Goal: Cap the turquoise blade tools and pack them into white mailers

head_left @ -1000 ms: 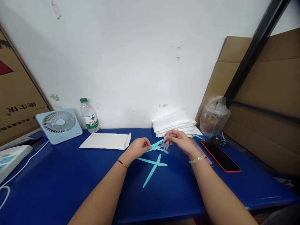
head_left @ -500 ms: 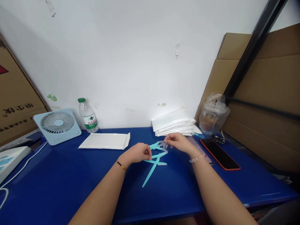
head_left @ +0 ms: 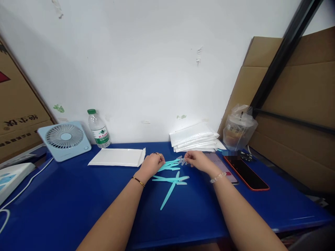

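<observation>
Turquoise eyebrow razors with pale translucent covers lie in two groups on the blue table. Closed fingers of my left hand (head_left: 153, 164) pinch the handle ends of the farther bunch of razors (head_left: 171, 165). At the bunch's other end, my right hand (head_left: 196, 159) is closed, its fingertips on the translucent blade covers (head_left: 182, 161). Nearer to me, several loose razors (head_left: 170, 188) lie crossed over each other, untouched by either hand. The fingers partly hide the bunch's ends.
Left of my hands lies a white padded envelope (head_left: 117, 157), with a water bottle (head_left: 98, 129) and blue fan (head_left: 65, 139) behind. A stack of white envelopes (head_left: 193, 136) stands by the wall. Rightward are a red-edged phone (head_left: 246, 173), another phone (head_left: 230, 176) and a bagged drink cup (head_left: 237, 129).
My left hand has let go of a razor, which now lies across the nearer ones, and has moved away from me to the farther bunch. My right hand has barely shifted.
</observation>
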`<act>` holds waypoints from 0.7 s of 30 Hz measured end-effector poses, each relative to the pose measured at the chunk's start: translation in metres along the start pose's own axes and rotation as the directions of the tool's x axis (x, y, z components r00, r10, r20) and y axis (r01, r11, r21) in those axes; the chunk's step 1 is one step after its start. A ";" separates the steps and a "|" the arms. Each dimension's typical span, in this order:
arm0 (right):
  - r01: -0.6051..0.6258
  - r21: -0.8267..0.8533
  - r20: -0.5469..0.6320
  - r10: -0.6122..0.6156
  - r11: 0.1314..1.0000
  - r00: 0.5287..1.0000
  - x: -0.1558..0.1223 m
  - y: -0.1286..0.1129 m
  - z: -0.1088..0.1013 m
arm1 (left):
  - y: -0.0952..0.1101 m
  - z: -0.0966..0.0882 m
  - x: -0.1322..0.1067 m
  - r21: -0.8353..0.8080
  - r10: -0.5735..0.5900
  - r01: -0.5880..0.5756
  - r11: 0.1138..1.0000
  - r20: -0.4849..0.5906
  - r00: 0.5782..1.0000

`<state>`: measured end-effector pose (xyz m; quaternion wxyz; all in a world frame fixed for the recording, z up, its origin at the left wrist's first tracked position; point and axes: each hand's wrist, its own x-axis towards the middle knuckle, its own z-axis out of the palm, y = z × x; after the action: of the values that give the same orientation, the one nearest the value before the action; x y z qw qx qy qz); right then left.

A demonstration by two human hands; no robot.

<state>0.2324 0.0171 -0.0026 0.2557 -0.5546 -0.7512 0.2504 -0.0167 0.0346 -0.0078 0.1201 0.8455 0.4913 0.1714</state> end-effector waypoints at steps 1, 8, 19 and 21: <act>-0.009 0.052 -0.022 0.010 0.999 1.000 0.001 0.000 -0.001 | 0.000 -0.001 0.000 -0.015 -0.008 0.008 1.000 -0.005 1.000; 0.053 0.291 -0.145 -0.011 0.955 0.989 0.006 0.001 0.000 | -0.004 -0.001 0.001 -0.209 -0.077 0.079 0.975 0.018 0.997; 0.073 0.447 -0.022 -0.071 0.892 0.997 0.004 -0.006 0.003 | 0.004 -0.003 0.000 -0.274 -0.034 0.038 0.961 0.019 0.999; 0.052 0.479 0.042 -0.082 0.876 0.996 0.001 -0.010 0.002 | 0.007 -0.005 -0.002 -0.304 -0.015 0.027 0.952 0.041 0.999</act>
<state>0.2237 0.0157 0.0032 0.3698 -0.4402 -0.6925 0.4358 -0.0141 0.0301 -0.0009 0.2601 0.8146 0.4657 0.2278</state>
